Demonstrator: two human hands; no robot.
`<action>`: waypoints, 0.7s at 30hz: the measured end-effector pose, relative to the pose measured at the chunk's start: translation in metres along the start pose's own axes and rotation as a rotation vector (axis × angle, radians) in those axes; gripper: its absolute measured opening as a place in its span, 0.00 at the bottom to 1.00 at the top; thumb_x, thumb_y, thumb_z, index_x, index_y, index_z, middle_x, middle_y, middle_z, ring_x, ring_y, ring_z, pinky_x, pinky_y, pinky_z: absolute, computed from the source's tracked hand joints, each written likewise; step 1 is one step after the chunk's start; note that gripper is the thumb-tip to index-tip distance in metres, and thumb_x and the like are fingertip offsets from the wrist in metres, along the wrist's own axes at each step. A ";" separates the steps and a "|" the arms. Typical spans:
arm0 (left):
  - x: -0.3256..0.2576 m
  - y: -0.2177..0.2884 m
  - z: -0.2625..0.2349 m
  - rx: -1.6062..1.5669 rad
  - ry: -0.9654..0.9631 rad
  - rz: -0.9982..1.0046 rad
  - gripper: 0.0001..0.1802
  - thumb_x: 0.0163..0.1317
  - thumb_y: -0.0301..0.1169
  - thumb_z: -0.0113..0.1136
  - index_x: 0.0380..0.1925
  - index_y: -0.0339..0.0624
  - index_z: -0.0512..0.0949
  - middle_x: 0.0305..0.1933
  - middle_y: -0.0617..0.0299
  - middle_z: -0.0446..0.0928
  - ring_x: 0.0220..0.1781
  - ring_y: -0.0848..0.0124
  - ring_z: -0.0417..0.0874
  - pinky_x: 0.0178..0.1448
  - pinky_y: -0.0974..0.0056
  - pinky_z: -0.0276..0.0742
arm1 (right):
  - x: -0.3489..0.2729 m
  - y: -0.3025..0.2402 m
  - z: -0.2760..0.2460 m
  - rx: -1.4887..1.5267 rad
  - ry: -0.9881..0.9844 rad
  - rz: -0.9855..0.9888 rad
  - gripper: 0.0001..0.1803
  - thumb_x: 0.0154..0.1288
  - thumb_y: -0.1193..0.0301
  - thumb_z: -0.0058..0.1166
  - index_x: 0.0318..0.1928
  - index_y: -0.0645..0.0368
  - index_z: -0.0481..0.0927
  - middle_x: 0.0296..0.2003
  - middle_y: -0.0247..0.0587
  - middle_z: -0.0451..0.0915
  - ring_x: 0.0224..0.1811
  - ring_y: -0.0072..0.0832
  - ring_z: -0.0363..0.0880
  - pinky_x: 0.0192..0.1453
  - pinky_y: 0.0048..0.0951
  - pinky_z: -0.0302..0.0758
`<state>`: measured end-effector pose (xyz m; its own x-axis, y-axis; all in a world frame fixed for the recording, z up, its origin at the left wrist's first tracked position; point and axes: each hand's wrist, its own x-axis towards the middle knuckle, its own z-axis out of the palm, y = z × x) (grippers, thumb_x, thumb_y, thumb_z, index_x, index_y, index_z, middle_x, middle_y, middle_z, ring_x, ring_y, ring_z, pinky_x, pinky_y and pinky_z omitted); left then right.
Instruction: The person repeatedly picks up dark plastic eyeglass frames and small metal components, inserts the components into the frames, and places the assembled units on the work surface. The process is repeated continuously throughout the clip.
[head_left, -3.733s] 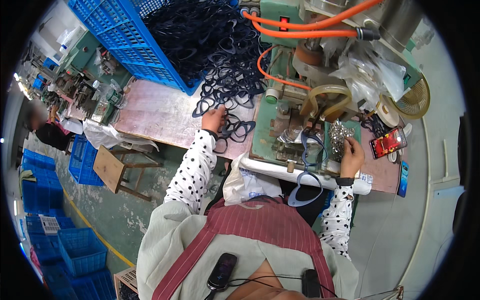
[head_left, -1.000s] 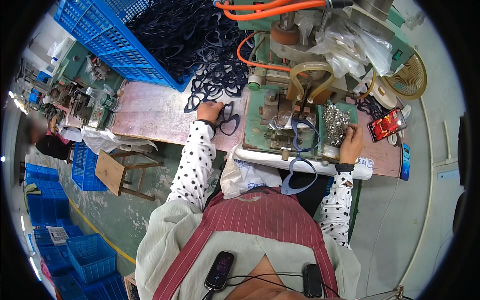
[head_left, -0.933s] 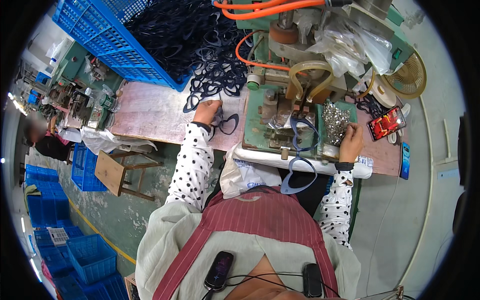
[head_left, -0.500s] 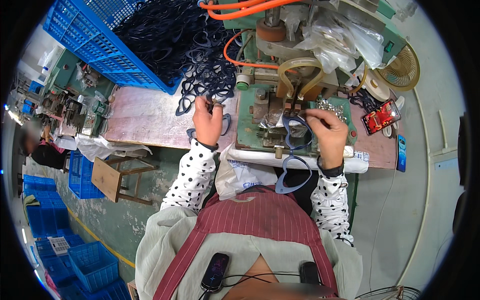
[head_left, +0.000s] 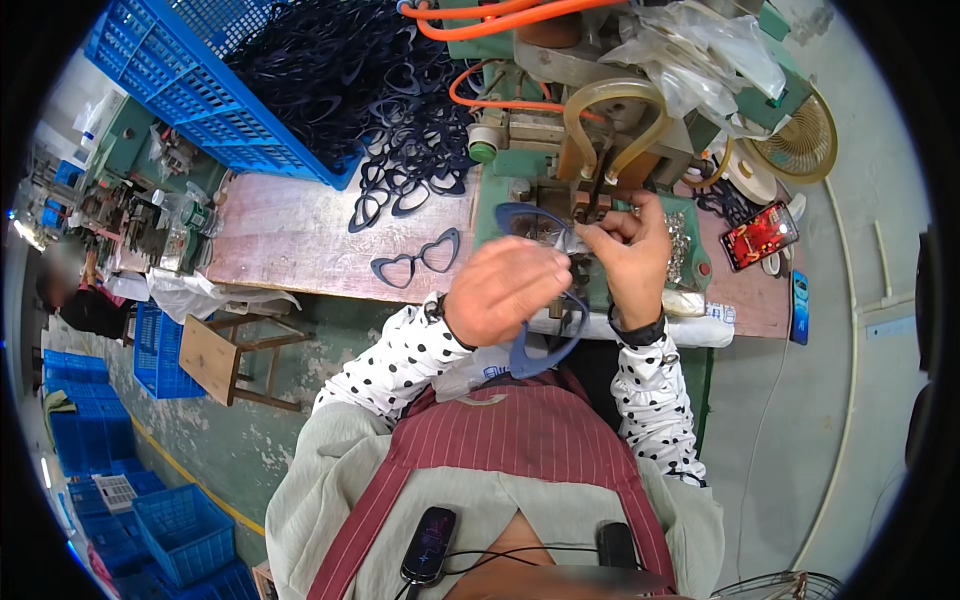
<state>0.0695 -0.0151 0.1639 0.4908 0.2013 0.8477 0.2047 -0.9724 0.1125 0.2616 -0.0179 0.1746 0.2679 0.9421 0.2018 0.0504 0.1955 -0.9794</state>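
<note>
The blue eyeglass frame (head_left: 548, 345) is up in front of my chest, between me and the green machine (head_left: 560, 170), and both my hands are on it. My left hand (head_left: 505, 290) covers most of it, grip closed around its middle, so only a curved lower rim and a strip of the top edge peek out. My right hand (head_left: 625, 245) pinches narrow at the frame's upper right corner; whatever small part sits between thumb and finger there is too tiny to make out.

Just past my fingers, a scatter of small metal pieces (head_left: 678, 250) lies on the machine bed, partly hidden by my right hand. On the pink tabletop (head_left: 290, 235) to my left lies one heart-shaped dark frame (head_left: 415, 258), apart from the rest. Farther up, the blue plastic crate (head_left: 190, 90) is tipped toward me and spills a big heap of dark frames (head_left: 370, 80) onto the tabletop; the crate's far side is cut off by the picture's rim. A phone with a red screen (head_left: 760, 235) lies at the right end.
</note>
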 end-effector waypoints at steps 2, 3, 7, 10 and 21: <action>0.007 0.007 0.004 -0.085 -0.075 0.058 0.17 0.56 0.21 0.58 0.47 0.34 0.78 0.49 0.49 0.80 0.51 0.57 0.83 0.56 0.53 0.78 | -0.002 0.002 -0.001 0.005 0.009 0.019 0.28 0.51 0.80 0.65 0.52 0.67 0.67 0.31 0.38 0.82 0.30 0.16 0.75 0.36 0.18 0.72; 0.010 0.008 0.009 -0.102 -0.096 0.096 0.16 0.56 0.22 0.58 0.47 0.33 0.78 0.49 0.48 0.80 0.52 0.57 0.83 0.57 0.53 0.78 | 0.000 0.001 -0.005 -0.036 0.026 -0.033 0.28 0.51 0.79 0.65 0.53 0.67 0.68 0.32 0.39 0.83 0.32 0.17 0.76 0.38 0.19 0.73; 0.008 0.008 0.029 -0.151 -0.146 0.135 0.19 0.56 0.25 0.61 0.49 0.32 0.77 0.52 0.47 0.79 0.51 0.57 0.82 0.59 0.52 0.77 | 0.029 0.053 -0.066 -0.463 0.303 -0.188 0.25 0.53 0.76 0.64 0.53 0.58 0.75 0.39 0.43 0.85 0.39 0.29 0.83 0.45 0.28 0.76; 0.007 0.010 0.033 -0.167 -0.148 0.117 0.22 0.55 0.27 0.63 0.51 0.32 0.76 0.54 0.48 0.77 0.52 0.57 0.81 0.59 0.52 0.77 | 0.034 0.128 -0.141 -0.706 0.379 0.010 0.18 0.57 0.70 0.63 0.49 0.59 0.79 0.33 0.43 0.85 0.36 0.34 0.85 0.41 0.31 0.77; -0.001 0.012 0.036 -0.163 -0.153 0.051 0.24 0.55 0.28 0.63 0.54 0.37 0.76 0.57 0.52 0.76 0.55 0.58 0.80 0.65 0.49 0.72 | 0.011 0.115 -0.116 -1.017 0.250 -0.308 0.06 0.55 0.69 0.62 0.29 0.58 0.83 0.31 0.43 0.81 0.38 0.43 0.78 0.46 0.39 0.71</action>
<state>0.1025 -0.0228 0.1458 0.6222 0.1546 0.7674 0.0424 -0.9855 0.1641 0.3823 -0.0166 0.0635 0.2896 0.7871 0.5446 0.8898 -0.0118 -0.4562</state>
